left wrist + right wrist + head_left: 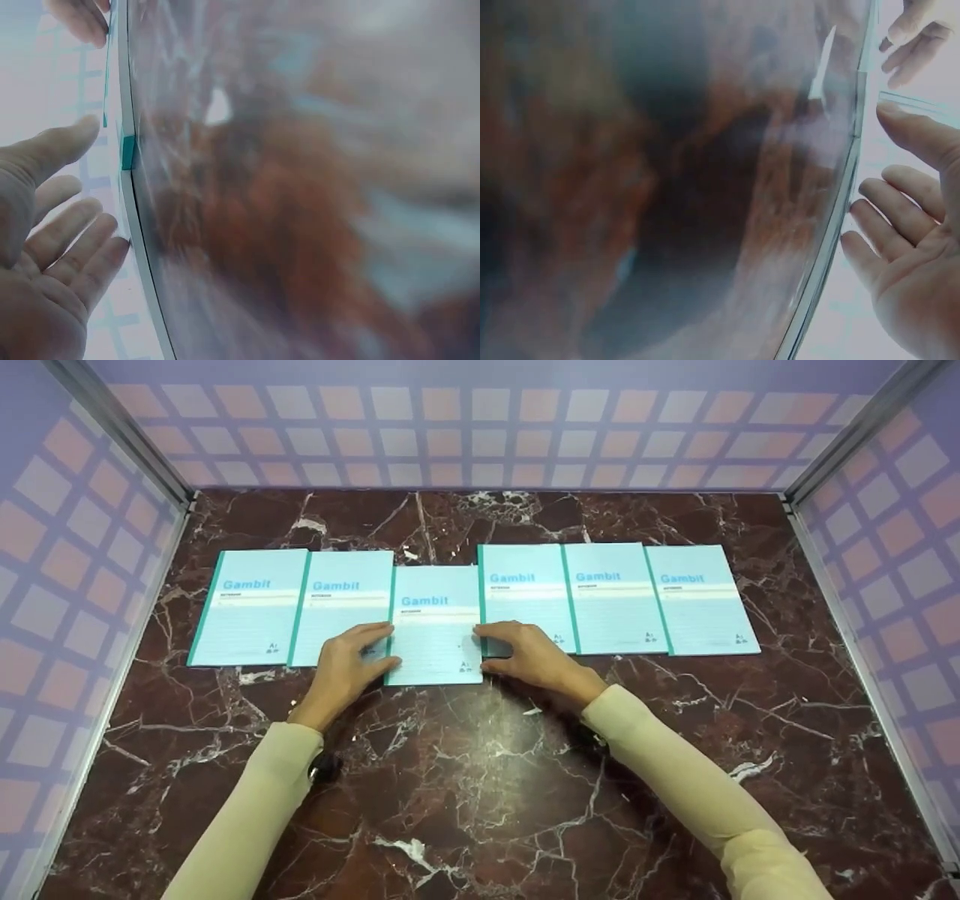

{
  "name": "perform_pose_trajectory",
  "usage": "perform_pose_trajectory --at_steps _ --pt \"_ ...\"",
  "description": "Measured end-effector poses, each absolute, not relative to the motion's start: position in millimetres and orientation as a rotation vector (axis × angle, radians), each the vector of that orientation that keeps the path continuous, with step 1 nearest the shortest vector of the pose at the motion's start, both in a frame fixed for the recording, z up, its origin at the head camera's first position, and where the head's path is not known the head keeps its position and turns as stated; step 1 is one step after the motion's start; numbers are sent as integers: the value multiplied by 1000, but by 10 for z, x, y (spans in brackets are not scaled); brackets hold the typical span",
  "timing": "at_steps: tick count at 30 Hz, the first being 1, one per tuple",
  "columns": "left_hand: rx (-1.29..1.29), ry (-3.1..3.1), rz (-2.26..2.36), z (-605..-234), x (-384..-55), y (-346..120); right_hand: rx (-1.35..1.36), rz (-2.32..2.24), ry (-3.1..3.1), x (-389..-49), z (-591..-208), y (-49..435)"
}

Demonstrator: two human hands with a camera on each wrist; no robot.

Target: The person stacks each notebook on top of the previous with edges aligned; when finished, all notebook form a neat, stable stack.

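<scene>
A pale blue notebook (435, 641) marked "Gambit", with a green spine, lies flat, lower than its neighbours in the head view. At its left edge are the thumb and fingertips of my left hand (345, 664), which overlaps the lower corner of the notebook on the left (349, 619). My right hand (540, 656) faces it from the other side, thumb and fingertips at the right edge, over the bottom of the notebook to the right (525, 600). Both wrist views show fairly straight, spread fingers on the left hand (64, 255) and right hand (907, 240).
Matching notebooks continue the row: one at the far left (251, 611), two more on the right, the last (701, 607) at the far end. They lie side by side on a dark red marbled table (480, 780). Checked panels (487, 427) enclose the back and sides.
</scene>
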State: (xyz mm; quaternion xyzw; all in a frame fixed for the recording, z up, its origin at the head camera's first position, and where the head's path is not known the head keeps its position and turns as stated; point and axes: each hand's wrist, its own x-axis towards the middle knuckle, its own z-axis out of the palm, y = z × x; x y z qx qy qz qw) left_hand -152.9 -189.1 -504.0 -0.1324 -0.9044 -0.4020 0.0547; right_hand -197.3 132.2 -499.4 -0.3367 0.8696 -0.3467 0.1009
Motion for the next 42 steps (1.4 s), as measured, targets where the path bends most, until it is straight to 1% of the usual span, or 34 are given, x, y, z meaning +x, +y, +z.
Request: perform_pose_trajectory --at_steps 9,17,24,28,31,34,37,42 --pt "-279 -2736 -1192 -5031 -1342 -1933 -866 -1175 2541 -1800 -4974 1370" --pt "-188 -2852 -1255 -4952 -1298 -1962 -848 -1153 2478 -1684 -4979 1376" --pt "-120 -2926 -1219 -4879 -1281 -1904 -747 -1147 2454 -1617 -4920 1361" --pt "-75 -2912 -1221 -4878 -1265 -1889 -741 -1134 2458 -1588 -4897 1338" --pt "5 -2896 -1308 -4888 -1234 -1892 -743 -1122 2463 -1580 -4898 1333" --pt "110 -2855 -1510 -4885 -1208 -1885 -725 -1128 2447 -1573 -4894 1341" --pt "146 -2795 -1664 -4871 -1209 -1865 -689 -1148 2443 -1573 -4893 1353" --pt "229 -2711 -1741 -4879 -1201 -1847 -620 -1185 2402 -1563 -4906 1365"
